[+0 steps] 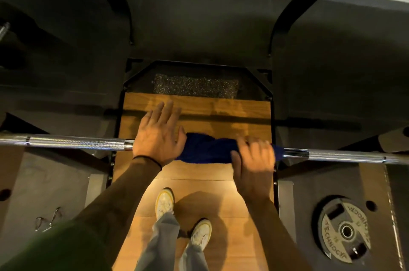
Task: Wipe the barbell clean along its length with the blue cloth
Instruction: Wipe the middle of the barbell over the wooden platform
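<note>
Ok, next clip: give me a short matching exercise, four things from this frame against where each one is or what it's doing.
Things:
1. left hand
2. right hand
3. blue cloth
4. weight plate

States:
A. lying flat on the floor, lower right
B. fingers straight, resting on the barbell
C. wrapped round the bar's middle
D. fingers curled over the cloth

Pairs: 1-B, 2-D, 3-C, 4-A

A wooden platform [194, 184] runs down the middle, with a speckled rubber mat [195, 86] at its far end. A weight plate [345, 229] lies flat at lower right, and spring collar clips [47, 220] lie at lower left. Two black rack uprights [285, 7] rise at the far side.
</note>
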Demonstrator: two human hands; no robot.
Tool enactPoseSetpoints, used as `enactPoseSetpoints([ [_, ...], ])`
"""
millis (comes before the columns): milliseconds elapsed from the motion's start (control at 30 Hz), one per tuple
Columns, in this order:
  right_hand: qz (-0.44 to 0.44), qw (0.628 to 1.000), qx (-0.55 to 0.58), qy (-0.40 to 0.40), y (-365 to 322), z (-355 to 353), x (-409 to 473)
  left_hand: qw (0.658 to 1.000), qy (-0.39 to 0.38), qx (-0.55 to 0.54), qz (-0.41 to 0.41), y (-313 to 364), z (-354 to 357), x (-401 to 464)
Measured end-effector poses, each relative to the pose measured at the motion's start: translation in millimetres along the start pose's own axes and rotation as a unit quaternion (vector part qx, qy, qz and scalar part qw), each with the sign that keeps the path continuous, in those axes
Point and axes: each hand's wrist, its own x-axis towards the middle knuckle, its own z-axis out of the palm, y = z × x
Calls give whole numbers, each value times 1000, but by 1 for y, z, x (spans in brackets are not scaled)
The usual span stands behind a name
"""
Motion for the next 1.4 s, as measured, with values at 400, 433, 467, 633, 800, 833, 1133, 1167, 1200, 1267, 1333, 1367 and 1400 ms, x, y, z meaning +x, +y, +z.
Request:
enactPoseSetpoints([
  [400, -54, 997, -4, -46, -2, -2, 7, 1000, 1, -9, 1, 0, 2, 0],
  [433, 0, 1000, 4, -24, -2, -2, 5, 1000, 0, -8, 0, 0, 2, 0],
  [467, 66, 998, 17, 2, -12, 1, 4, 1000, 1, -8, -3, 0, 2, 0],
  [633, 222, 972, 71, 30, -106, 28, 16, 1000, -7, -7, -12, 2, -1, -1],
  [800, -79, 994, 10, -74, -27, 5, 4, 1000, -7, -11, -4, 1, -3, -1],
  [833, -66, 996, 7, -58, -6, 0, 3, 1000, -5, -14, -2, 2, -3, -1],
  [1133, -37, 994, 18, -104, -89, 17, -3, 999, 31, -3, 21, 1, 1, -1],
  [1167, -86, 990, 1, -115, -73, 16, -2, 998, 48, -10, 40, 0, 0, -1],
  [1200, -106, 988, -7, -115, -55, 14, -2, 995, 69, -18, 66, -2, 1, -2],
  [1267, -55, 995, 11, -84, -21, 9, -7, 986, 87, -16, 138, -6, 4, -8],
  [1333, 29, 999, 22, -22, 0, 2, -14, 976, 70, 9, 205, -11, 9, -15],
  [1367, 71, 997, 34, 6, 0, 2, -17, 975, 59, 20, 212, -12, 11, -17],
  [1400, 122, 990, 56, 31, -10, 5, -17, 978, 49, 26, 200, -12, 12, -17],
])
